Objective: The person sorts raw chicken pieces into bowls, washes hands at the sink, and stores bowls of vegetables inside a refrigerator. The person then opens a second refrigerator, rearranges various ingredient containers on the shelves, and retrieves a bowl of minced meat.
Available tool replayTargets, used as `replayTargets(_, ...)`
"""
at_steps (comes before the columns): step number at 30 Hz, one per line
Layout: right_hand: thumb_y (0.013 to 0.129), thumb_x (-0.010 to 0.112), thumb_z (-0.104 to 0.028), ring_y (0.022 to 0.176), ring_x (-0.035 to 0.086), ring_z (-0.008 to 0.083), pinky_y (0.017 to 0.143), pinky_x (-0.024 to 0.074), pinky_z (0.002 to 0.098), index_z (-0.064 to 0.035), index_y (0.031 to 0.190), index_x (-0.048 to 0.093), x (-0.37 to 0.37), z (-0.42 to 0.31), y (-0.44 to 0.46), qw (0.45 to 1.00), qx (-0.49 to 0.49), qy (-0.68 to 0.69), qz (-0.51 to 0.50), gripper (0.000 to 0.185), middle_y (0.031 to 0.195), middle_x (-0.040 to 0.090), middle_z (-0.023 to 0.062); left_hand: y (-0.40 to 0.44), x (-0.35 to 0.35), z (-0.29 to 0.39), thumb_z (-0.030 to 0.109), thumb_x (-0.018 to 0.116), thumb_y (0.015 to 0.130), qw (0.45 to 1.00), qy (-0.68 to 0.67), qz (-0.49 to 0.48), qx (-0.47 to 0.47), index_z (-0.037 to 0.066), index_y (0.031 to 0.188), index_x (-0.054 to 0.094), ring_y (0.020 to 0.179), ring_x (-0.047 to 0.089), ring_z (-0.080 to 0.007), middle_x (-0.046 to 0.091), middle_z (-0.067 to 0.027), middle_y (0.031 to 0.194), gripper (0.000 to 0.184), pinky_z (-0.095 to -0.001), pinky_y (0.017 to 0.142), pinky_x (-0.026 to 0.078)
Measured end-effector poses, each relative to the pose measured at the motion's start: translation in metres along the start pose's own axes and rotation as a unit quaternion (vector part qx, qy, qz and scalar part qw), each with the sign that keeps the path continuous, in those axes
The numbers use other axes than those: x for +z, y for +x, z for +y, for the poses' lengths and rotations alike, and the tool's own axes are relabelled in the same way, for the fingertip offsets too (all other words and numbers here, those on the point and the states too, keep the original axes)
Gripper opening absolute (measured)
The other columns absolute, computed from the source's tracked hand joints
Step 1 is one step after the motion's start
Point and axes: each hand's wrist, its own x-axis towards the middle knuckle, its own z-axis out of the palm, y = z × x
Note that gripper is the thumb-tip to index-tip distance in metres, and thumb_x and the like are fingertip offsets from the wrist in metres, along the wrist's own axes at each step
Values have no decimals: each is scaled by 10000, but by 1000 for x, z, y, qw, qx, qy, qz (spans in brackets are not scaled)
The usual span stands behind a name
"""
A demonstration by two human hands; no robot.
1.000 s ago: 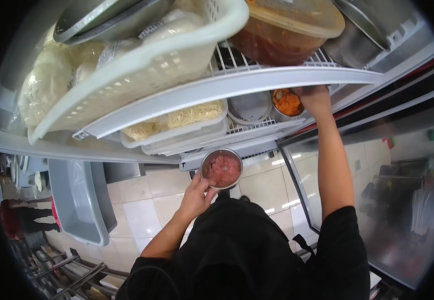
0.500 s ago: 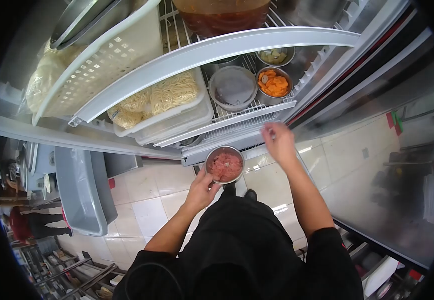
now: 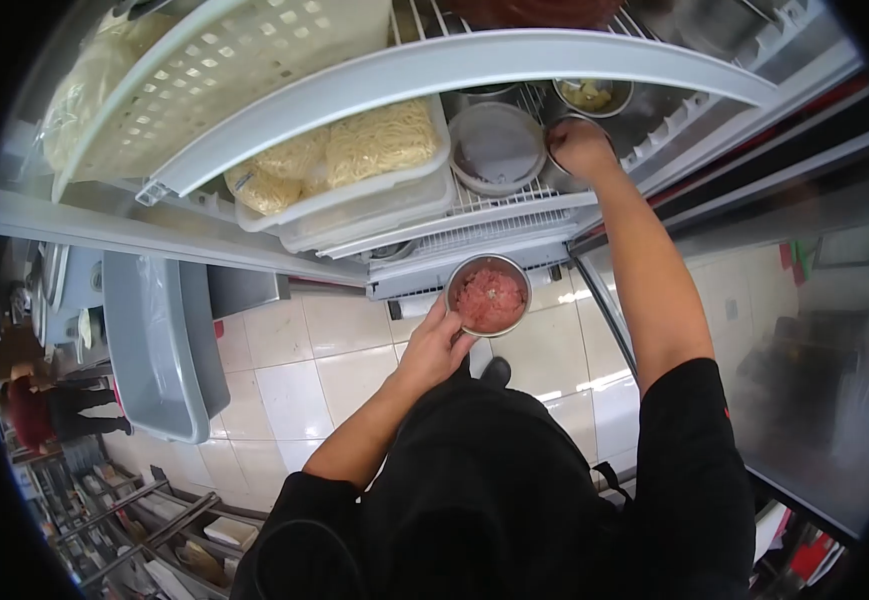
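Note:
My left hand [image 3: 438,345] is closed on the side of a round metal bowl [image 3: 488,336] and holds it up in front of the fridge. Raw minced meat [image 3: 491,298] lies in the bowl, with a small pale bit on top. My right hand [image 3: 583,150] reaches onto the fridge shelf, its fingers curled down into a metal container [image 3: 561,179]. The hand covers this container's contents, and I cannot make out what the fingertips grip. Beside it stands a round translucent tub [image 3: 497,150]. Behind it is a metal container of pale yellow pieces [image 3: 588,95].
A white tub of noodles [image 3: 381,137] sits on the shelf to the left. The white curved rail [image 3: 454,62] crosses above the shelf. An open fridge door [image 3: 804,330] stands at right. A grey bin [image 3: 159,350] and another person [image 3: 49,410] are at left.
My right hand has moved up from in front of the fridge into the container that showed orange carrot pieces. The bowl of minced meat has shifted slightly right and up in view.

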Motion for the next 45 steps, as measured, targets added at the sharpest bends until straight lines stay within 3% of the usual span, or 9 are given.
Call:
replayTargets(12, 776, 649, -158, 888, 664, 339, 826, 526, 406, -8, 1075, 640, 9, -8, -60, 918, -38, 354, 178, 335, 980, 680, 175, 49, 3, 6, 97, 701, 845, 998, 49, 7, 49, 29, 1034, 601, 962, 661, -347, 449, -244, 1366, 224, -361, 753, 595)
replayTargets(15, 771, 715, -170, 877, 641, 286, 810, 517, 369, -32, 1161, 604, -20, -24, -107, 931, -89, 355, 7, 428, 1001, 662, 165, 63, 2, 16, 114, 716, 829, 999, 27, 7, 44, 49, 1022, 601, 1080, 586, -417, 413, -277, 1397, 234, -398, 778, 577)
replayTargets(18, 787, 733, -214, 976, 624, 327, 846, 508, 403, -51, 1180, 607, -6, 20, -66, 945, 1, 154, 289, 444, 1050, 649, 172, 68, 1, 25, 122, 723, 821, 999, 2, 11, 34, 63, 1014, 601, 1135, 550, -452, 402, -284, 1412, 237, -416, 788, 570)
replayTargets(26, 918, 485, -606, 1000, 589, 454, 895, 469, 494, -21, 1000, 641, -34, 56, 16, 947, -12, -79, 312, 610, 872, 667, 262, 54, 3, 13, 121, 724, 815, 998, -25, 32, 58, 64, 994, 590, 1121, 556, -447, 438, -264, 1377, 231, -457, 880, 508)
replayTargets(29, 963, 392, -586, 965, 615, 432, 940, 439, 481, -30, 1016, 652, -40, 54, 41, 960, 13, -157, 233, 616, 852, 685, 218, 39, 3, 4, 130, 728, 816, 998, -5, 53, 34, 71, 998, 587, 1115, 558, -437, 455, -254, 1361, 238, -446, 854, 521)
replayTargets(33, 1025, 329, -429, 995, 652, 334, 958, 461, 428, -374, 1325, 543, -35, 72, 58, 943, -48, -271, 189, 372, 1177, 609, 139, 28, 2, -1, 139, 723, 827, 997, -36, 71, 17, 71, 996, 589, 1026, 609, -422, 456, -262, 1362, 226, -424, 810, 541)
replayTargets(35, 1024, 318, -449, 988, 651, 352, 946, 467, 435, -388, 1320, 544, -26, 58, 40, 898, -12, -394, 197, 377, 1193, 606, 143, 27, 4, -6, 140, 720, 832, 997, -51, 56, 4, 65, 994, 588, 987, 630, -409, 443, -275, 1372, 222, -416, 792, 553)
replayTargets(41, 1000, 219, -585, 1102, 585, 365, 1086, 288, 471, -39, 1164, 628, -29, 46, 46, 971, 94, -133, 176, 701, 1061, 659, 192, 33, -1, 12, 144, 719, 833, 998, -39, 43, 8, 65, 1031, 600, 987, 640, -389, 420, -302, 1384, 244, -387, 770, 564)
replayTargets(45, 989, 264, -598, 1272, 478, 336, 1117, 242, 486, -56, 1298, 553, -47, 35, 25, 972, 13, -190, 136, 687, 1324, 554, 184, 42, -13, 34, 126, 715, 833, 1000, -1, 22, 13, 61, 1039, 614, 1034, 626, -401, 399, -304, 1407, 238, -377, 781, 576)
